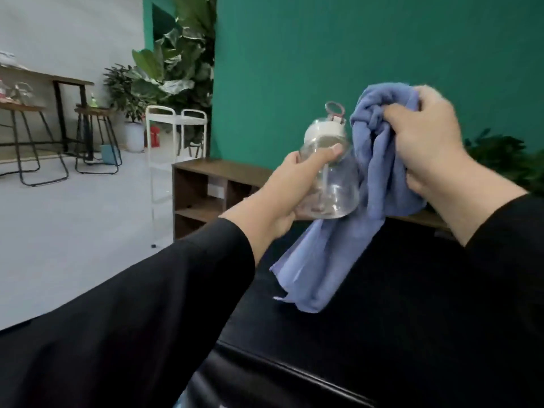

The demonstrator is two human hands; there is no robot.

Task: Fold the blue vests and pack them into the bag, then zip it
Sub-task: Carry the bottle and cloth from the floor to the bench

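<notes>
Left hand (290,189): fingers curled round a clear plastic bottle (332,178), gripping its body from the left, thumb across the upper front. Bottle: transparent, rounded, held upright in the air, white lid with a pinkish loop on top, a straw visible inside.

Right hand (424,139): fingers closed over a bunched blue vest (371,178), holding it by the top. Vest: hangs down from the hand, just right of and behind the bottle and touching it; the lower end trails onto a black surface (412,290) below both arms.

Sleeves: black, on both forearms.

Background, centre: low brown wooden shelf unit (206,187) against a green wall (353,54); white wire trolley (167,136) to its left.

Background, left: large leafy potted plants (164,69); dark metal-legged stools (94,136) and a wooden bench (53,79) on a pale floor (73,231). More foliage at the right edge.
</notes>
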